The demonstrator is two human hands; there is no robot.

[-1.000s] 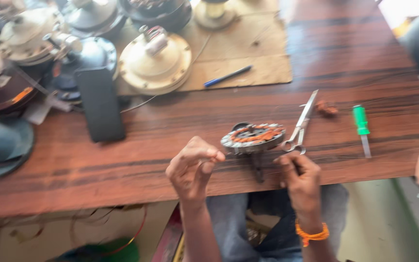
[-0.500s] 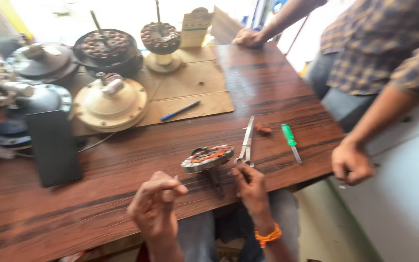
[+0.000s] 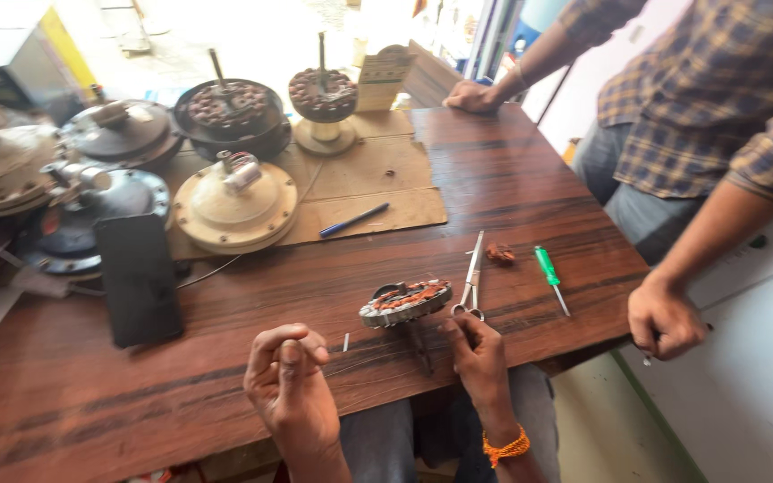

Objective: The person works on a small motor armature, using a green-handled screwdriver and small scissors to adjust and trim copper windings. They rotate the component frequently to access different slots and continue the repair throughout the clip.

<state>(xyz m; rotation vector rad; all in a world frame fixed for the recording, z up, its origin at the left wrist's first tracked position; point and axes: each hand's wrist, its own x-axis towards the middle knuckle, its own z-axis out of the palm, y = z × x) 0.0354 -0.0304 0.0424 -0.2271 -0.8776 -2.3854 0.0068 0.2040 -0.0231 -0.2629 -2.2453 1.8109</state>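
Note:
A round stator with copper windings point(image 3: 404, 300) stands tilted on its shaft near the front edge of the wooden table point(image 3: 530, 192). My right hand point(image 3: 480, 358) is curled against the stator's near side, its fingertips pinched by the shaft and beside the scissors' handles. My left hand point(image 3: 286, 376) hovers to the left of the stator with fingers pinched together. A thin wire point(image 3: 364, 356) seems to run from it across the table toward the stator. The scissors point(image 3: 472, 273) lie just right of the stator, blades pointing away.
A green screwdriver point(image 3: 548, 275) and a copper wire clump point(image 3: 500, 254) lie to the right. A blue pen point(image 3: 353, 220) rests on cardboard point(image 3: 378, 174). A dark phone point(image 3: 139, 279) and several fan motor housings point(image 3: 236, 204) fill the left. Another person's hand point(image 3: 666, 318) grips the right edge.
The view has lifted and swung, now showing the person in a checked shirt at the right. My hands stay by the stator; the left hand has dropped slightly toward me.

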